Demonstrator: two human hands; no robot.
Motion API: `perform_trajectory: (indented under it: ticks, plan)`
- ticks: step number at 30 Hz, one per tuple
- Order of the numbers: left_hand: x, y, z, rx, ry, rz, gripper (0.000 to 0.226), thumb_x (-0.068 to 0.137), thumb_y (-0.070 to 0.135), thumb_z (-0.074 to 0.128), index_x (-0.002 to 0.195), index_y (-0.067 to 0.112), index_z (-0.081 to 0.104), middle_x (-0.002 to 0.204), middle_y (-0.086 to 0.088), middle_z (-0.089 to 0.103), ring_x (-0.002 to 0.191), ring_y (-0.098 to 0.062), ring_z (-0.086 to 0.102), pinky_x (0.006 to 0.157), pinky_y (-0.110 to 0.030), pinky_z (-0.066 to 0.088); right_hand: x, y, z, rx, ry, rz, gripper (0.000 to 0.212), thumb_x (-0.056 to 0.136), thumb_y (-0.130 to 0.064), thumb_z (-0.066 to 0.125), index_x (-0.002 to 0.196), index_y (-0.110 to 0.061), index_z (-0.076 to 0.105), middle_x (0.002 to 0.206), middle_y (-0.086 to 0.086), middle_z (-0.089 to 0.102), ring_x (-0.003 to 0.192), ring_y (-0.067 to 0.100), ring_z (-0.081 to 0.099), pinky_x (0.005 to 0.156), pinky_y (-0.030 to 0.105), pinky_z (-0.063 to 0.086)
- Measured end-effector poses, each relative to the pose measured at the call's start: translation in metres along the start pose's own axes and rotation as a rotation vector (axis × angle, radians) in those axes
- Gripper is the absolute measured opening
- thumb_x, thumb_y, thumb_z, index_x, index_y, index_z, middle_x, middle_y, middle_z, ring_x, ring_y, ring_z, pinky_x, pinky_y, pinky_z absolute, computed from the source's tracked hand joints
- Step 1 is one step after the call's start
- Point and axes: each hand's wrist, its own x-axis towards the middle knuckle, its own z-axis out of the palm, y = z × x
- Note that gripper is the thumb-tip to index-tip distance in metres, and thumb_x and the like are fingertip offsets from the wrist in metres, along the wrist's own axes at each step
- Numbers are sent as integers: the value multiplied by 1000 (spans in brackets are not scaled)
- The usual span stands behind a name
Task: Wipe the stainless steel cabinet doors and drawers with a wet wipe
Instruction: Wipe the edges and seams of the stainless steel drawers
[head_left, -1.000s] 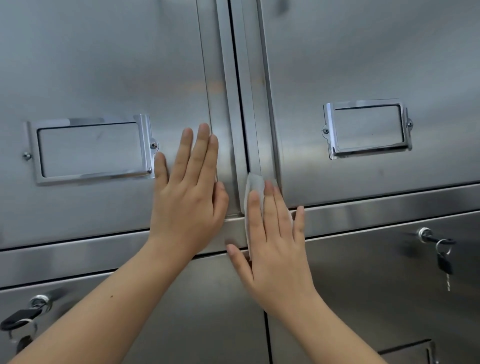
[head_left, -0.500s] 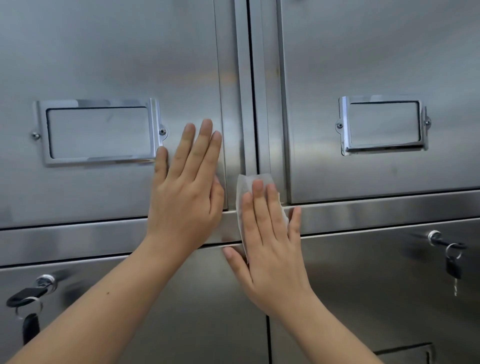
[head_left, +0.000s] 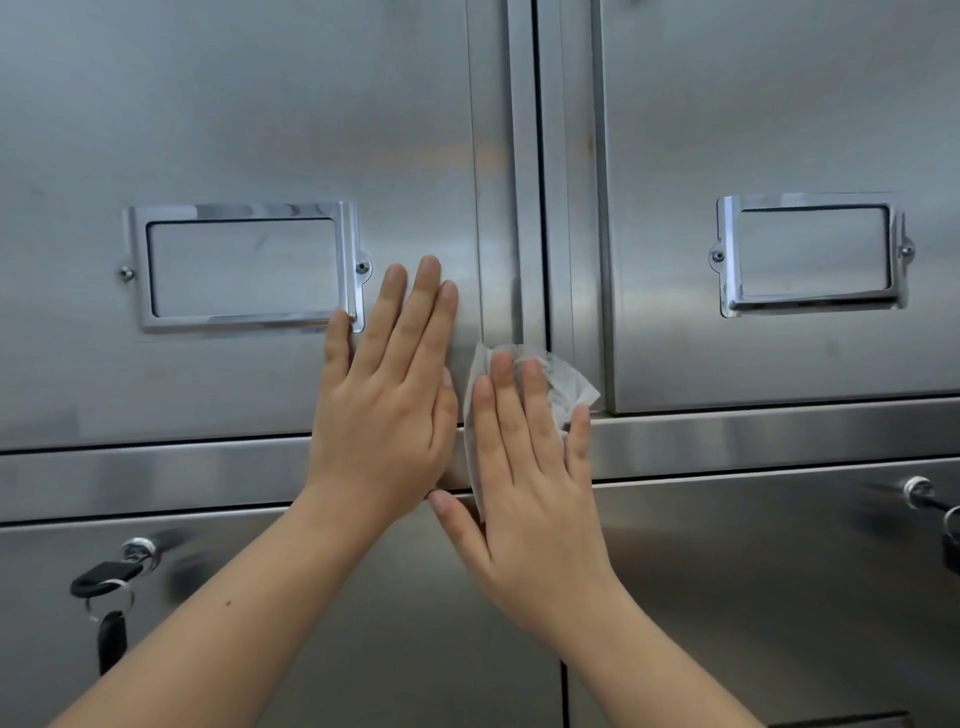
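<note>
At the seam where the two upper doors meet, my right hand (head_left: 530, 483) presses the wet wipe (head_left: 569, 387) flat on the steel. My fingers (head_left: 535, 395) are straight and a little spread, not gripping, so the cloth bears evenly instead of bunching. The wipe lies under them, over the upright strip (head_left: 524, 156) and the top of the rail (head_left: 753, 436). My left hand (head_left: 384, 395) lies open and flat on the left door (head_left: 234, 130), just beside the label frame (head_left: 244, 265), I'd say to steady me and the door. The drawers below, with keys (head_left: 104, 582) in a lock, are yet to be wiped, I judge.
</note>
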Motion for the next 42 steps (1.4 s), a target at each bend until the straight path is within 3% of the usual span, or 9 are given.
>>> perform_trajectory:
  ticks: [23, 28, 37, 42]
  plan:
    - [-2, -8, -2, -60, 46, 6, 50, 90, 11, 33, 139, 4, 42, 147, -9, 33, 136, -23, 30, 112, -43, 12, 16, 1, -6, 8, -21, -29, 79, 89, -57, 28, 140, 3, 31, 148, 20, 26, 138, 32, 22, 111, 50, 15]
    - [-3, -12, -2, -17, 31, 37, 49, 92, 17, 33, 139, 5, 40, 147, -7, 30, 136, -22, 27, 111, -43, 12, 29, 2, -8, 32, -51, -21, 84, 88, -61, 22, 141, 4, 27, 149, 22, 22, 140, 33, 19, 112, 50, 10]
    - [-4, -11, -2, 12, 9, 27, 49, 95, 20, 31, 141, 6, 38, 149, -8, 32, 137, -23, 30, 110, -49, 13, 12, 1, -8, 3, -83, -70, 85, 89, -65, 20, 141, 1, 31, 148, 24, 25, 138, 35, 22, 112, 46, 16]
    - [-5, -13, 0, 13, 21, 18, 50, 95, 20, 30, 142, 9, 37, 150, -7, 30, 138, -23, 28, 109, -53, 10, 31, 11, -7, -28, -38, -94, 84, 87, -64, 25, 143, -1, 29, 149, 22, 23, 139, 33, 20, 112, 56, 14]
